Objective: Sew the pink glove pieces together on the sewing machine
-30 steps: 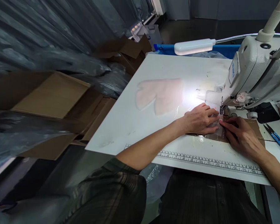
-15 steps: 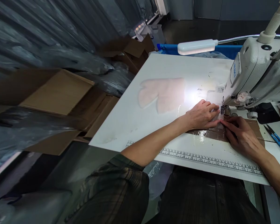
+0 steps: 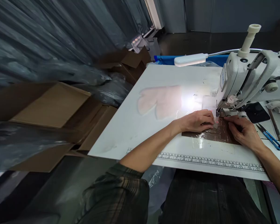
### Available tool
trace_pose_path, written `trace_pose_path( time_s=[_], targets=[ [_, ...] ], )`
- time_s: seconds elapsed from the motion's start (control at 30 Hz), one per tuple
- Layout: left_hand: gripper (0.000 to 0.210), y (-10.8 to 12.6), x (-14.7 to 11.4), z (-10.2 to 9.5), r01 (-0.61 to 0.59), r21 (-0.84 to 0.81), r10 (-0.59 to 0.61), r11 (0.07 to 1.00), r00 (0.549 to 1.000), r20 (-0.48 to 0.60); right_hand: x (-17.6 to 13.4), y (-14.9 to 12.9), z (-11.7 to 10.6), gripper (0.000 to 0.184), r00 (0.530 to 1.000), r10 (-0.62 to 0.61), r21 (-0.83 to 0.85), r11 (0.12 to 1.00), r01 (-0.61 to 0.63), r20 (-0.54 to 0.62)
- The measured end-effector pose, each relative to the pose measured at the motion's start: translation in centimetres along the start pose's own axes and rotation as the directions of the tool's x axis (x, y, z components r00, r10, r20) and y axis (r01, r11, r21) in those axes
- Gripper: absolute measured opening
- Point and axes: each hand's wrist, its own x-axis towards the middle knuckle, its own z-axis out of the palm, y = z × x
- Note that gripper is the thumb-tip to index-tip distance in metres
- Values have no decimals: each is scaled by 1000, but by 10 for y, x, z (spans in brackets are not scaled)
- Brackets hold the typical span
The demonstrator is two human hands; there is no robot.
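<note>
My left hand (image 3: 198,121) lies palm down just left of the needle area, its fingers bent and pressed together. Beneath its fingertips is a small translucent whitish piece (image 3: 216,122) with a pinkish-red spot, close to the presser foot (image 3: 218,112). To the right of the foot, my right hand (image 3: 244,129) has its index finger stretched toward it; the thumb sits apart and nothing shows between them. Both hands are over a brown, shiny taped patch (image 3: 214,136) on the white table (image 3: 130,130). The white sewing machine (image 3: 238,77) stands above them.
A pale pink mitten-shaped fabric piece (image 3: 164,101) lies left of my hands. Blue thread snips (image 3: 270,137) and a black flat object (image 3: 257,112) lie to the right. A white lamp (image 3: 190,59) hangs over the back edge. Open cardboard boxes (image 3: 51,104) stand at left.
My right hand's index finger has drawn away from my left fingertips, leaving a gap. The whitish piece with its reddish spot shows more now. The view has shifted, showing more of the machine.
</note>
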Motion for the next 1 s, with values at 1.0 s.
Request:
trace_pose_path(
  time_s=[1.0],
  targets=[
    [25,-2,5,16,-131,388,159,912,986,-41,18,-3,-3,32,992,46,-117,993,-32,117]
  ],
)
